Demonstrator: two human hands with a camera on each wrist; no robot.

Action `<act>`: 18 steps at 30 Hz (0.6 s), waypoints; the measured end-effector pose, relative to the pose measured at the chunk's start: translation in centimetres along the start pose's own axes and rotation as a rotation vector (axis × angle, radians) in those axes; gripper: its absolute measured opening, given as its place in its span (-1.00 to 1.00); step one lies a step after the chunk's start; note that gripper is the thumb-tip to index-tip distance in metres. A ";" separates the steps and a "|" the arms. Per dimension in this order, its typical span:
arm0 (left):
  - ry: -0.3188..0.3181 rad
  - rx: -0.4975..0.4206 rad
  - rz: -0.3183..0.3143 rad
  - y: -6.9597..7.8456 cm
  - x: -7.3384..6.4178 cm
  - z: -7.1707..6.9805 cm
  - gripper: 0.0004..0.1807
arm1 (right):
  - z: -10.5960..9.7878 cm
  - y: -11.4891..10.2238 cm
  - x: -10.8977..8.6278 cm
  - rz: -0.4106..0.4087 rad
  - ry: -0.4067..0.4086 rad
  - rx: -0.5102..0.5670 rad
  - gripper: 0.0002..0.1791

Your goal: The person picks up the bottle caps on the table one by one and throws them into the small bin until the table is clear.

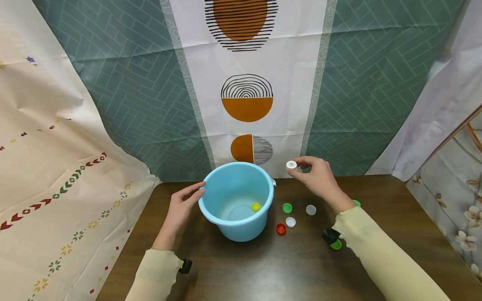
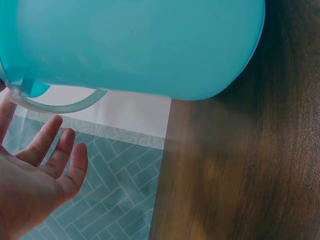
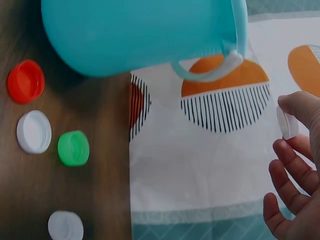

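A light blue bucket stands upright on the table, with one yellow bottle cap lying inside it. At the bucket's left rim, my left hand grips the edge with thumb and forefinger; the other fingers stay off the wall in the left wrist view. Up to the right of the bucket, above table height, my right hand pinches a white bottle cap between thumb and forefinger. In the right wrist view that same white cap shows edge-on, the remaining fingers loosely bent below it.
Right of the bucket lie a red cap, a white cap, a green cap and a pale cap. More green caps sit partly under the right forearm. A patterned cloth hangs behind the brown table.
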State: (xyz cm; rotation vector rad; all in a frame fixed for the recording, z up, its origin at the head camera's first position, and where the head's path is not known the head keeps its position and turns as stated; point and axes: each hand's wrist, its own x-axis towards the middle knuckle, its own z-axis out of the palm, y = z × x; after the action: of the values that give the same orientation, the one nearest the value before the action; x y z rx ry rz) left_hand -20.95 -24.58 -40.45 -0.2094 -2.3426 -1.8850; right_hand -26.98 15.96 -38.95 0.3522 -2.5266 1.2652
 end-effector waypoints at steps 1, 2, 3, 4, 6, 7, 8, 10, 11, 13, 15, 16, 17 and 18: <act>0.001 0.000 -0.001 0.0 0.0 0.0 -0.59 | 0.2 -0.3 0.1 -0.006 -0.003 0.002 -0.56; 0.002 0.000 -0.001 0.0 0.0 0.0 -0.59 | 0.4 -0.5 0.1 -0.013 -0.002 0.002 -0.56; 0.003 0.000 -0.002 0.0 0.0 0.0 -0.59 | 0.6 -0.8 0.2 -0.019 -0.004 0.003 -0.57; 0.005 0.000 0.000 0.0 0.0 0.0 -0.59 | 0.8 -1.1 0.3 -0.026 -0.008 0.007 -0.58; 0.010 -0.002 0.003 0.0 0.0 0.0 -0.60 | 1.3 -1.7 0.5 -0.036 -0.018 0.020 -0.59; 0.012 -0.002 0.006 0.0 0.0 0.0 -0.60 | 1.5 -1.9 0.6 -0.041 -0.024 0.024 -0.59; 0.013 -0.003 0.007 0.0 0.0 0.0 -0.60 | 1.7 -2.2 0.7 -0.045 -0.032 0.032 -0.59; 0.015 -0.006 0.011 0.0 0.0 0.0 -0.60 | 2.2 -2.8 0.8 -0.051 -0.047 0.044 -0.60; 0.013 -0.008 0.011 0.1 0.0 0.0 -0.60 | 2.3 -3.1 0.8 -0.055 -0.053 0.047 -0.60; 0.009 -0.010 0.010 0.1 0.0 0.0 -0.60 | 2.7 -3.6 0.9 -0.059 -0.064 0.054 -0.61; 0.008 -0.010 0.011 0.1 0.0 0.1 -0.60 | 3.0 -4.1 0.9 -0.062 -0.076 0.060 -0.61; 0.009 -0.010 0.012 0.1 0.0 0.1 -0.60 | 3.2 -4.4 0.9 -0.064 -0.082 0.064 -0.62; 0.011 -0.011 0.011 0.1 0.0 0.2 -0.60 | 3.4 -4.6 0.9 -0.065 -0.088 0.068 -0.62; 0.012 -0.013 0.012 0.1 0.0 0.2 -0.60 | 3.5 -4.8 1.0 -0.067 -0.094 0.073 -0.62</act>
State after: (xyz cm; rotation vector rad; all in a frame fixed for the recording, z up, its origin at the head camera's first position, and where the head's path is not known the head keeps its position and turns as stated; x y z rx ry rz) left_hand -20.96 -24.38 -40.38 -0.2119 -2.3173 -1.8908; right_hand -26.74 10.22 -37.08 0.5196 -2.5276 1.3473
